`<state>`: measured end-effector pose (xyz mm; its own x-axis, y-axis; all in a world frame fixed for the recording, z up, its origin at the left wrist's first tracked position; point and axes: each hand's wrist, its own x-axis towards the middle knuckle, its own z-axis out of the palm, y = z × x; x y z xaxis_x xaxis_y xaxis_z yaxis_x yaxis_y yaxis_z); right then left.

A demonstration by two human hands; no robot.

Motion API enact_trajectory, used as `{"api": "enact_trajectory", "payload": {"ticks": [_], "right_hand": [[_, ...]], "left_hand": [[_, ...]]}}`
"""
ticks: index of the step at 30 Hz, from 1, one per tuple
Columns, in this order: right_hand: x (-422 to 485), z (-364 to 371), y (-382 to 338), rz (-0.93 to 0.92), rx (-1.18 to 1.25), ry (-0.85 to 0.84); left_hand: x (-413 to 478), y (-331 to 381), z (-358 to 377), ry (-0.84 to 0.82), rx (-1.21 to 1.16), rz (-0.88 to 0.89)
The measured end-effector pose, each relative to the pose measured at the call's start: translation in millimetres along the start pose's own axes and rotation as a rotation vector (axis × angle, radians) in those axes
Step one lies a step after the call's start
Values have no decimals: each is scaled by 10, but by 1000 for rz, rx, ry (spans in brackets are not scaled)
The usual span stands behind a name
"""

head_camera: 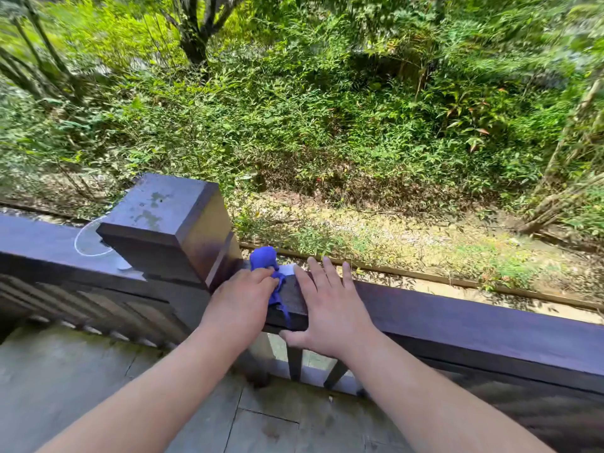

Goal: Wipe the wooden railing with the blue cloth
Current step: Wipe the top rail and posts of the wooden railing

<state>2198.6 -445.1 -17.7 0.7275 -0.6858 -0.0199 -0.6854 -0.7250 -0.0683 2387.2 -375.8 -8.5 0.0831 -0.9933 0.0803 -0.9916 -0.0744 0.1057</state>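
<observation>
Now your railing runs dark across the view, meeting the square post at left. Your right hand lies flat and open on its top, holding nothing. Your left hand pins the bunched cloth onto the rail beside the post, fingers curled over it.

bunched bright-blue cloth | lying crumpled on rail top, beside post | dark-stained wooden railing | horizontal, dry-looking
</observation>
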Motion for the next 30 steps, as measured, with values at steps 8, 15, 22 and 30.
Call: {"api": "enact_trajectory", "payload": {"ticks": [8, 15, 22, 30], "right_hand": [[36, 1, -99, -19, 17, 8], [-79, -177, 9, -30, 10, 46], [-284, -362, 212, 11, -22, 26], [-412, -273, 188, 40, -8, 0]], "left_hand": [[100, 234, -312, -159, 381, -77], [135, 297, -371, -200, 470, -84], [82, 184, -391, -178, 455, -62], [-2, 162, -188, -86, 210, 15]]}}
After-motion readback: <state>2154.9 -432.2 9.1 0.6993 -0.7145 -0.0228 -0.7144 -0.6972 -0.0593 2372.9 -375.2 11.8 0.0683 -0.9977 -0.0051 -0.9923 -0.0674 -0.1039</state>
